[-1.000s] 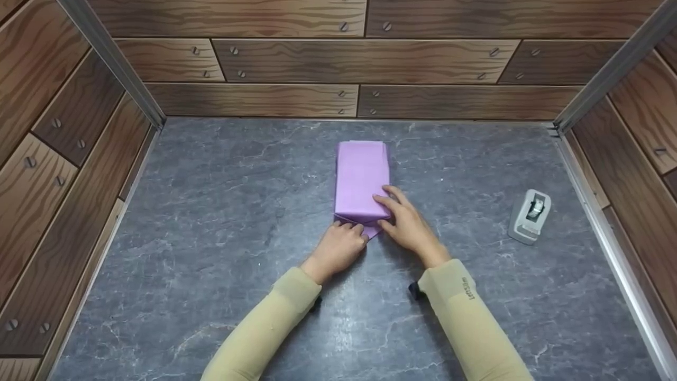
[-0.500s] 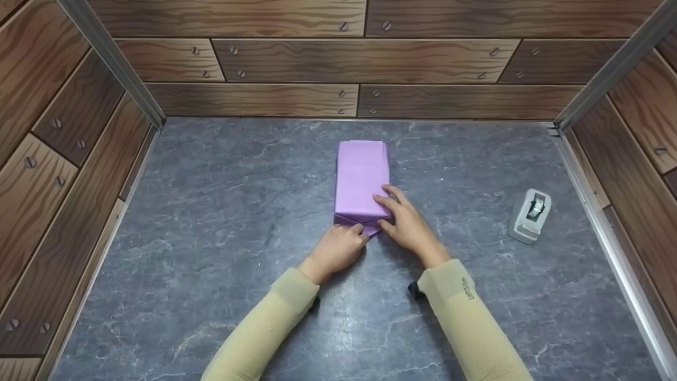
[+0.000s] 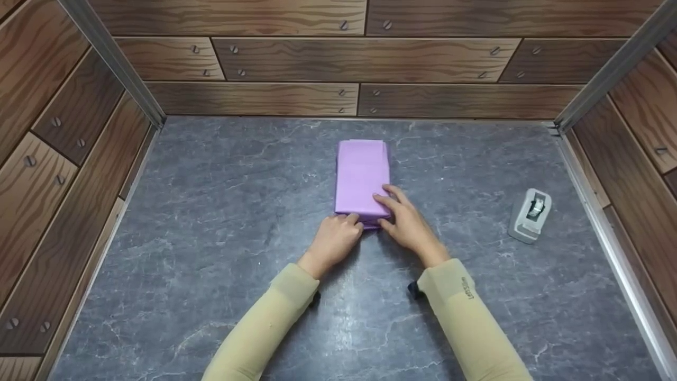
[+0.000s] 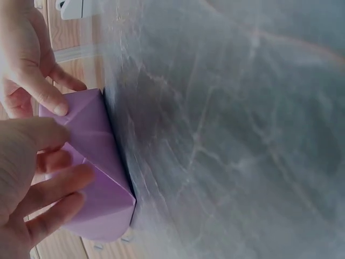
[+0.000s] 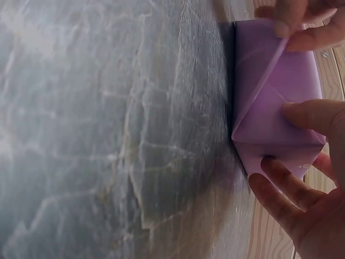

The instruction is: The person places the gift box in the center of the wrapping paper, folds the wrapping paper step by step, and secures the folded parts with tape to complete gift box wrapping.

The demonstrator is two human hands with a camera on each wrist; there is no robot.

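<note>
A box wrapped in purple paper [image 3: 362, 174] lies lengthwise on the grey marbled surface. At its near end, a folded triangular paper flap [image 5: 257, 67] stands raised against the end face. My left hand [image 3: 334, 238] pinches the upper part of this flap between thumb and fingers, as the right wrist view shows. My right hand [image 3: 410, 226] steadies the near right corner of the box. Its thumb presses the end face, while its other fingers lie along the side and top. The underside of the box is hidden.
A grey tape dispenser [image 3: 530, 216] with a clear roll stands to the right on the marbled surface [image 3: 238, 201]. Wood-patterned walls [image 3: 365, 61] enclose the back and both sides, with metal rails at the corners and along the right edge.
My left hand has moved slightly up towards the box, lifting the flap from near the surface against the end face. My right hand and the box have stayed in place.
</note>
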